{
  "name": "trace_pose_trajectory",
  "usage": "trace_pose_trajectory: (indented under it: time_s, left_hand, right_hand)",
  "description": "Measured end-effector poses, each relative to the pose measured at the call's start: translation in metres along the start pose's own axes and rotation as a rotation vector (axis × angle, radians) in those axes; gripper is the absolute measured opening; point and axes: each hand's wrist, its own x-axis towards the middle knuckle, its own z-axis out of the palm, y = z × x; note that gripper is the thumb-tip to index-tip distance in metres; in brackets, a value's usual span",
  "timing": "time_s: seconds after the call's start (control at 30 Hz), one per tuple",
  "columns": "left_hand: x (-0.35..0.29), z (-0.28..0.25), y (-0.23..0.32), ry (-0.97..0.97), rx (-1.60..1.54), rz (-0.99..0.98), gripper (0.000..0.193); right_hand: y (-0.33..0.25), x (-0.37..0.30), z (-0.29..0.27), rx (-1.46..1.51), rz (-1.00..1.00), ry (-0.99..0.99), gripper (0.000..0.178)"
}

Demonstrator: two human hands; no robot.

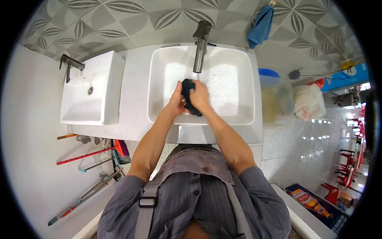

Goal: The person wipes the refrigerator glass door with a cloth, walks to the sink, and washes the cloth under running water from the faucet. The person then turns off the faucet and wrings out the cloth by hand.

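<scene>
Head view: small dark wet cloth sits bunched over the large white rectangular sink, below the grey metal tap. Left hand and right hand both clench it. At three o'clock, a clear plastic tub with blue lid, contents yellowish; beyond, a white plastic bag. At nine o'clock, a smaller white basin.

Bright, even daylight, strongest from the open area at right where floor tiles show glare patches. Soft shadows only; white sink nearly blown out. Heavy fisheye bending and black vignette at rim, centre sharp.
</scene>
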Motion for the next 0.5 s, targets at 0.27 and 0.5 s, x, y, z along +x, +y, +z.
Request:
trace_pose_trajectory:
  time_s: [0.27,0.5]
  left_hand:
    - [0.057,-0.057,-0.027,-0.631,-0.63,0.313,0.039]
    - [0.009,-0.035,0.01,-0.022,-0.049,0.231,0.054]
  right_hand:
    - [-0.091,-0.025,-0.002,-0.018,-0.223,-0.018,0.028]
    - [0.044,0.045,-0.046,-0.39,0.067,0.204,0.043]
